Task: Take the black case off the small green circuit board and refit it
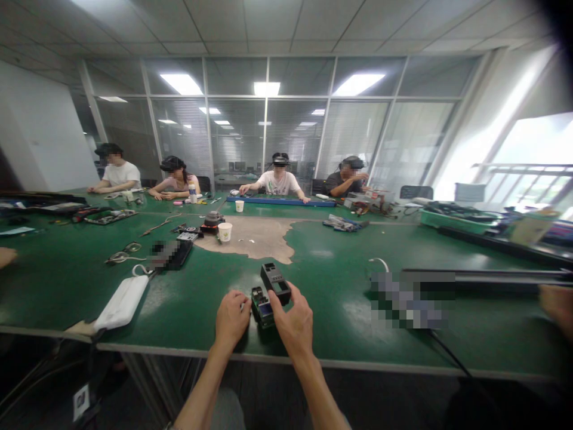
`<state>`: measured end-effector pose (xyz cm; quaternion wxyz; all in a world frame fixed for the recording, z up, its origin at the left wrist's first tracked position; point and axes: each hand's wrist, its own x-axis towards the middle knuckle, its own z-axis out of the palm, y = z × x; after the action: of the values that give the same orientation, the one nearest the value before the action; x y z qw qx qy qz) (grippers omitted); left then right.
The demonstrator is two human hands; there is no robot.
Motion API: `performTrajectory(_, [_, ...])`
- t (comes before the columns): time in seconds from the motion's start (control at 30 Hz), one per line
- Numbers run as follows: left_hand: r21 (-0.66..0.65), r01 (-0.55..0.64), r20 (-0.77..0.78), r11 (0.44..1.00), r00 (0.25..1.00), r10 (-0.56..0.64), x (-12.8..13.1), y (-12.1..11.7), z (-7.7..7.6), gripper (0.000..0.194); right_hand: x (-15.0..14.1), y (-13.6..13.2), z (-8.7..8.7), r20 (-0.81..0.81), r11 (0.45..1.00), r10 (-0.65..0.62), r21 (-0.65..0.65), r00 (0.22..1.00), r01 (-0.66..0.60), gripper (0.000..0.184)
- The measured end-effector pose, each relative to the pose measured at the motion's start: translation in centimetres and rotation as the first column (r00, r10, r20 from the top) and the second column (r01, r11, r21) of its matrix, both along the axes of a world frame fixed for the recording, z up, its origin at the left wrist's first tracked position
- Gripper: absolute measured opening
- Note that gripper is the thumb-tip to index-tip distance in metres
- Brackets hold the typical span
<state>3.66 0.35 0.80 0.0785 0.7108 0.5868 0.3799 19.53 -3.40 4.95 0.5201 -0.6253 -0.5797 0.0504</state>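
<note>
My right hand (295,319) is closed around a black plastic housing (275,283) with rectangular cutouts and a row of small buttons or holes. It tilts over the right side of an electronic module (262,312) with a green circuit board and a small bluish screen, low on the table's near part. The right thumb reaches between the two; whether it touches the module I cannot tell. Just left of the module is my left hand (233,316), fingers curled in and thumb close to the index finger. What those fingers hold, if anything, is hidden.
A white power strip or adapter (123,301) with cables lies to the left, and eyeglasses (128,252) beyond it. A paper cup (224,232) stands ahead on a bare brown patch. Tools (342,223) lie farther right; a long black bar (487,278) is nearer. Several people sit opposite.
</note>
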Motion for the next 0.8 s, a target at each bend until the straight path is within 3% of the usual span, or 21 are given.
performTrajectory(0.17, [-0.003, 0.015, 0.0, 1.0, 1.0, -0.015, -0.1, 0.2, -0.1, 0.027, 3.1, 0.3, -2.4, 0.04, 0.991, -0.1, -0.089, 0.994, 0.103, 0.051])
performTrajectory(0.33, [0.003, 0.032, -0.011, 0.999, 0.999, -0.032, -0.3, 0.2, -0.3, 0.027, 4.3, 0.4, -4.4, 0.116, 0.986, -0.118, -0.101, 0.986, 0.13, 0.048])
performTrajectory(0.5, [-0.001, 0.025, -0.008, 1.0, 1.0, -0.025, -0.2, 0.1, -0.2, 0.027, 4.3, 0.7, -5.4, 0.207, 0.991, -0.101, -0.07, 0.973, 0.118, 0.049])
performTrajectory(0.7, [-0.007, 0.016, -0.009, 1.0, 1.0, -0.016, -0.1, 0.1, 0.1, 0.026, 4.2, 0.6, -6.0, 0.236, 0.982, -0.165, -0.047, 0.958, 0.181, 0.073])
performTrajectory(0.8, [-0.015, 0.019, -0.003, 1.0, 1.0, -0.019, -0.1, 0.1, 0.2, 0.027, 4.2, 0.3, -5.7, 0.217, 0.986, -0.146, -0.051, 0.965, 0.16, 0.07])
